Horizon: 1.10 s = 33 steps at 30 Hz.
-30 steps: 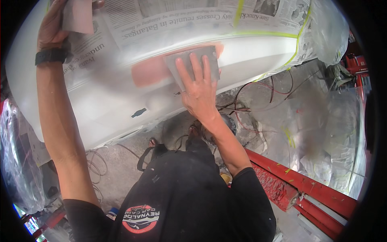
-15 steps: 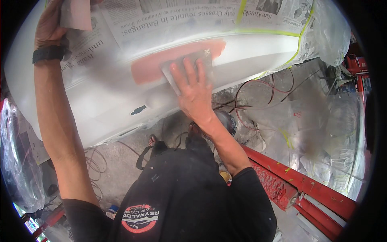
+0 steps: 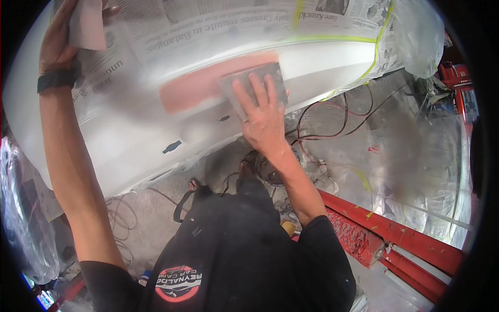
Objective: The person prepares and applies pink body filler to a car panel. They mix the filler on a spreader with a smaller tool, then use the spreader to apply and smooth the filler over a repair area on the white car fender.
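Note:
A white car body panel (image 3: 322, 68) stretches across the upper view, with a long reddish patch (image 3: 187, 86) along it. My right hand (image 3: 262, 117) presses a grey sheet of sandpaper (image 3: 234, 91) flat over the patch's right end; three fingers lie spread on top, and a fingertip shows at the sheet's right edge. At the upper left, my left hand (image 3: 54, 44), a dark band at its wrist, grips a pinkish sheet (image 3: 87, 28) that looks like folded paper. That hand is over newspaper masking (image 3: 208, 26). Two small dark-edged cutouts (image 3: 171, 146) show in the panel's lower part.
Yellow-green tape (image 3: 338, 38) edges the newspaper. Clear plastic sheeting (image 3: 423, 41) hangs at the upper right, more at the far left. Hoses (image 3: 332, 132) coil on the concrete floor. A red metal beam (image 3: 395, 229) runs along the lower right.
My right hand has slid the sandpaper a little rightward along the panel, baring more of the patch's middle. The left hand still holds the pinkish sheet. The view has shifted slightly.

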Motion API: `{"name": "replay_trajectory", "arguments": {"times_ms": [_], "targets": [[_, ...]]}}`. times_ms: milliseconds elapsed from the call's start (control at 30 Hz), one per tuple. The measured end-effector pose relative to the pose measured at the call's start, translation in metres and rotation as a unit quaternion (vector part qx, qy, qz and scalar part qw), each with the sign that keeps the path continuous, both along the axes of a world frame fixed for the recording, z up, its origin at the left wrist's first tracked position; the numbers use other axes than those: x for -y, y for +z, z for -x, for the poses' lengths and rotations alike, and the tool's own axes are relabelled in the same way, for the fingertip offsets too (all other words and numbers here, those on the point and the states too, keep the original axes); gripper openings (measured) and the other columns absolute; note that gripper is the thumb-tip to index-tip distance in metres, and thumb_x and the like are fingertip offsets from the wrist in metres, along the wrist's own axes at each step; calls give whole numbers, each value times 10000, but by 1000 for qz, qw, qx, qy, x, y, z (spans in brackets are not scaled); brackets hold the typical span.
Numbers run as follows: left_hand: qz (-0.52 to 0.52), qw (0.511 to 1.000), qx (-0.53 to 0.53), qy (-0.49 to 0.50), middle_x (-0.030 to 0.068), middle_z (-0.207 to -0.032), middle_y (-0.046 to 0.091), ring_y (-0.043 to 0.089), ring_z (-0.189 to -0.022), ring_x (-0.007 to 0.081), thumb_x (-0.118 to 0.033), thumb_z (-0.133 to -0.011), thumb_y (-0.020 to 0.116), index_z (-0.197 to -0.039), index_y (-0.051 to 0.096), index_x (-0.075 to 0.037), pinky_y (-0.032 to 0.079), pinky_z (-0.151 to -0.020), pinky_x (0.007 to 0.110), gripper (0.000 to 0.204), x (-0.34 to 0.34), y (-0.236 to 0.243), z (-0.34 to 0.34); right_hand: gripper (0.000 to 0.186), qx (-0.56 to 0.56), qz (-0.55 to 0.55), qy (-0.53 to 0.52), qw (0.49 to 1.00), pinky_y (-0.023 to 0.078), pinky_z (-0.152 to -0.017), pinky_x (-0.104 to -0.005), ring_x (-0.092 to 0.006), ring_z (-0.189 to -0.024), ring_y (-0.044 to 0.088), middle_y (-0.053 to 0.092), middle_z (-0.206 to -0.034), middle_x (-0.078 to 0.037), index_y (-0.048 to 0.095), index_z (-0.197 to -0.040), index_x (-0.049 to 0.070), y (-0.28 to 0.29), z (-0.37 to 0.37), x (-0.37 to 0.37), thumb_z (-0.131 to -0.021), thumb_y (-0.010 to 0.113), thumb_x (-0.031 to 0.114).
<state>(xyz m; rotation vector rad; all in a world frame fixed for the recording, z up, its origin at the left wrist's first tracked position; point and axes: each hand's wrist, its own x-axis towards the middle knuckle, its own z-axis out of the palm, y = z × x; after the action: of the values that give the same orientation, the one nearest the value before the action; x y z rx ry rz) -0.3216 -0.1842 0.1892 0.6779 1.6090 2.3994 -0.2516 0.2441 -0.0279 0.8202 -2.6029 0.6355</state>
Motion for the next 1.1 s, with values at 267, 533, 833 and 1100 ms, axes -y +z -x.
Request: {"name": "replay_trajectory", "arguments": {"times_ms": [267,533,833,1100], "targets": [[-2,1000,8,22,163,-1209,613,584,-1178,269,-324,-1070,467,-1283,532,98,411,-1143,516,477,4,0,-6,904,-58,18,1,998,178,-1064,-785,-416,-1436,311,368,-1557,-80,407,-1532,324,-5,38,-7,-708,652,43],[4,996,-14,-88,164,-1271,630,576,-1245,285,-336,-1067,464,-1300,554,67,383,-1166,513,474,-17,5,-5,912,-65,25,3,998,165,-1097,-743,-428,-1443,308,371,-1569,-81,384,-1545,328,-9,43,-4,-717,650,51],[-13,998,22,-59,172,-1263,640,583,-1237,271,-340,-1054,495,-1282,559,60,366,-1183,511,465,-15,5,-9,762,-82,32,9,996,417,-970,-596,-444,-1391,374,418,-1528,-98,446,-1508,296,-20,41,-2,-807,694,132],[15,1000,18,-16,158,-1242,631,596,-1206,272,-326,-1053,503,-1265,556,69,371,-1181,511,452,-1,5,-5,733,-80,20,22,996,477,-836,-518,-435,-1365,407,449,-1501,-86,476,-1486,279,-28,20,-8,-810,748,205]]}}
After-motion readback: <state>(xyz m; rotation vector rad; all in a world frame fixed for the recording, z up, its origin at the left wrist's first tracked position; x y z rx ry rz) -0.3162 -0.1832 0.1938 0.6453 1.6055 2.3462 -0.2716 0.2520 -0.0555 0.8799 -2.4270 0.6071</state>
